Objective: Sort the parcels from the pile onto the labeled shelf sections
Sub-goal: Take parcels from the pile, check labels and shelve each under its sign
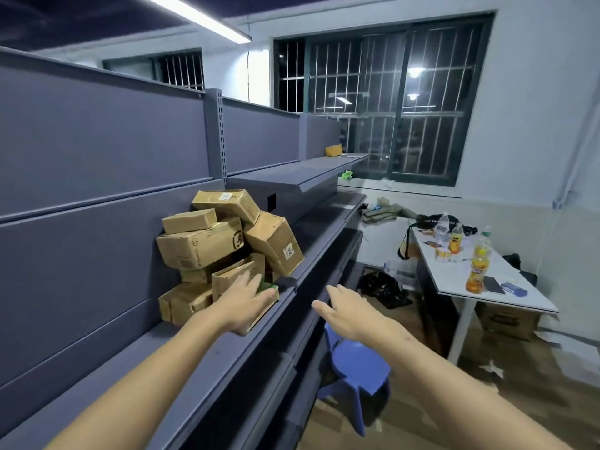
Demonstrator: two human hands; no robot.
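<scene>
On the near right of the pile, at the front lip of the grey shelf [207,358], lies a small parcel [272,292] with green print on its top. The left hand [245,303] rests flat on it, fingers [251,280] straight and a little apart across the top, their tips short of the far edge so that a green strip shows beyond them. Whether the thumb hooks under the near side I cannot tell. The right hand [344,310] hovers just right of the parcel, apart from it, over the shelf's edge, fingers straight and spread, holding nothing.

Just beyond the left hand, the pile of brown cardboard parcels [224,241] leans against the shelf's back panel, the boxes tilted every way, several with printed labels. A higher shelf [292,172] runs far right and bears one brown box [334,150] at its far end. Below the right forearm stands a blue plastic chair [363,365] on a wooden floor. Further right, a white table [519,293] carries orange drink bottles [475,271], a clear bottle and a dark phone [493,285]. A barred window [389,102] fills the far wall
</scene>
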